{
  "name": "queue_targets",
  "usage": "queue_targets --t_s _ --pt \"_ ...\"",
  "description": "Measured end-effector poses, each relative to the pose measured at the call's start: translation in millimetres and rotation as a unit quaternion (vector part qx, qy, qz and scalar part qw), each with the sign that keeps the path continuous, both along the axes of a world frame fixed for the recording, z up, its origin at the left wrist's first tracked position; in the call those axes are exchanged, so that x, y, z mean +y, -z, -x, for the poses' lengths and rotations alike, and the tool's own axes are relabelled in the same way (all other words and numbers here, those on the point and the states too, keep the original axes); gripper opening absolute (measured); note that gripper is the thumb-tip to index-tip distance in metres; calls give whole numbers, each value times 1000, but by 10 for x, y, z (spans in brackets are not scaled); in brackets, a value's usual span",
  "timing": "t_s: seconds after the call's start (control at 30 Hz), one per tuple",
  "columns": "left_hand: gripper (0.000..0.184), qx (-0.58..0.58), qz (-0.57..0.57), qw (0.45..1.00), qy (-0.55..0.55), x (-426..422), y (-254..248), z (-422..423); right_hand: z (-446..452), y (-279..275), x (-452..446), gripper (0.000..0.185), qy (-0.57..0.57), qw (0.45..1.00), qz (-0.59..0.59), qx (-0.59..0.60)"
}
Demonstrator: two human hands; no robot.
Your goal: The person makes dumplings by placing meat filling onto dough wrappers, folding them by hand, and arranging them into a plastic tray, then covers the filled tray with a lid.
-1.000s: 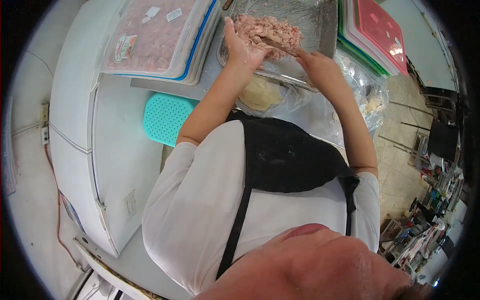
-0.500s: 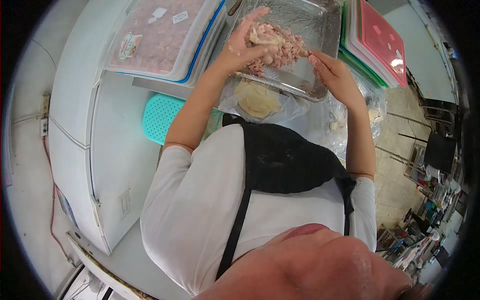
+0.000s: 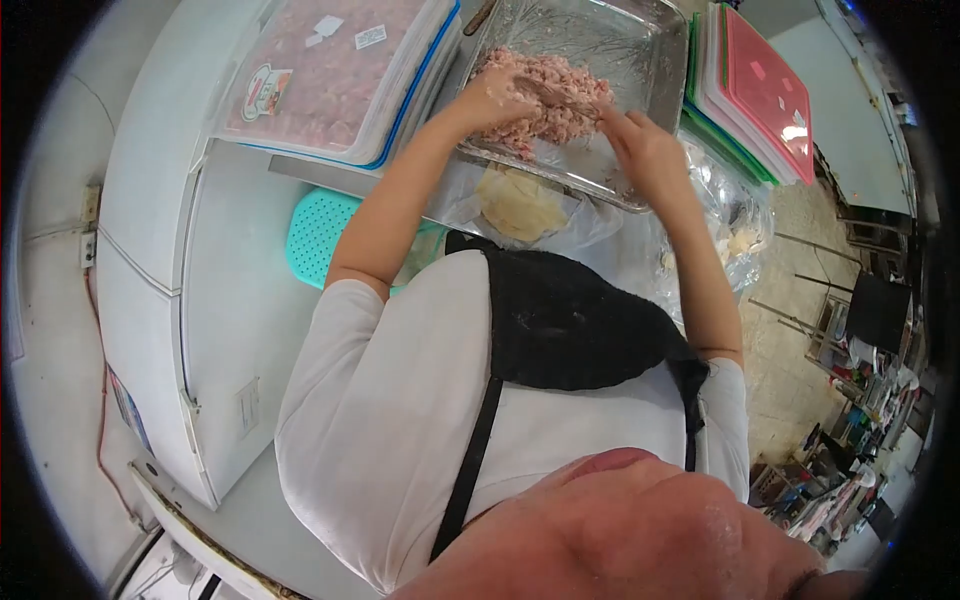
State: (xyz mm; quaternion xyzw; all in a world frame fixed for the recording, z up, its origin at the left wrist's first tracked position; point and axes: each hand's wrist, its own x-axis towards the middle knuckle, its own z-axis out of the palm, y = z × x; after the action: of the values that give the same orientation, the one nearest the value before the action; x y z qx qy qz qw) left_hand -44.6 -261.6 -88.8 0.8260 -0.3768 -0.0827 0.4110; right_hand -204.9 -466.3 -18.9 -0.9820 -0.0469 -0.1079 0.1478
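A mound of pinkish ground meat [image 3: 555, 75] lies in a metal tray [image 3: 655, 60]. My left hand [image 3: 490, 103] is low at the mound's left side, its fingers smeared by motion against the meat, so I cannot tell what they hold. At the mound's right side my right hand [image 3: 645, 150] has its fingers pinched together around what looks like the end of a thin utensil; its far end blends into the meat. Just below the tray's near edge, a stack of pale round wrappers [image 3: 520, 205] rests on clear plastic.
A lidded plastic container [image 3: 325, 85] of pink meat stands left of the tray. Pink, white and green lids or boards [image 3: 760, 90] are stacked at the right. Crumpled clear plastic [image 3: 735, 220] lies below them. A turquoise perforated basket [image 3: 318, 235] sits at the left.
My left hand has turned over from palm-up and moved down onto the meat; the pale wrapper in it no longer shows. My right hand has shifted slightly left.
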Motion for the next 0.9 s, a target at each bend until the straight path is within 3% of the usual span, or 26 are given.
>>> queue_targets --t_s 0.07,0.1,0.2,0.23,0.33,0.43,0.53,0.57,0.67,0.7,0.8,0.83,0.9 --pt "58 144 33 989 18 -12 -133 96 81 36 238 27 -5 999 -7 -50" --pt "62 218 48 974 30 -13 -197 177 -5 365 153 27 3 999 -17 -34" --pt "54 98 31 994 21 118 -344 205 -2 751 -372 27 46 987 75 137" --pt "51 98 14 995 21 164 -397 226 100 674 -406 25 44 990 70 117" --pt "47 83 128 987 56 303 -697 385 273 163 -386 26 101 982 -18 156" --pt "46 -17 86 993 73 310 -924 487 420 -154 -358 31 68 956 -274 79" --pt "49 1 78 981 176 217 -865 471 436 -384 -19 35 -52 959 -265 87" --pt "49 -14 75 982 175 199 -796 452 406 -306 40 32 -54 952 -274 127" --pt "48 -23 76 986 146 194 -619 428 230 -328 -188 30 -125 976 -170 59" --pt "48 -2 80 989 123 214 -608 433 244 -498 -181 28 -52 992 -81 81" --pt "49 20 102 984 147 260 -739 386 350 -579 42 29 -70 991 -108 -38" --pt "50 23 112 978 173 260 -784 375 335 -495 108 30 -51 998 -43 4" --pt "49 -18 93 984 153 272 -803 368 218 -487 -36 29 -72 997 -35 -3"
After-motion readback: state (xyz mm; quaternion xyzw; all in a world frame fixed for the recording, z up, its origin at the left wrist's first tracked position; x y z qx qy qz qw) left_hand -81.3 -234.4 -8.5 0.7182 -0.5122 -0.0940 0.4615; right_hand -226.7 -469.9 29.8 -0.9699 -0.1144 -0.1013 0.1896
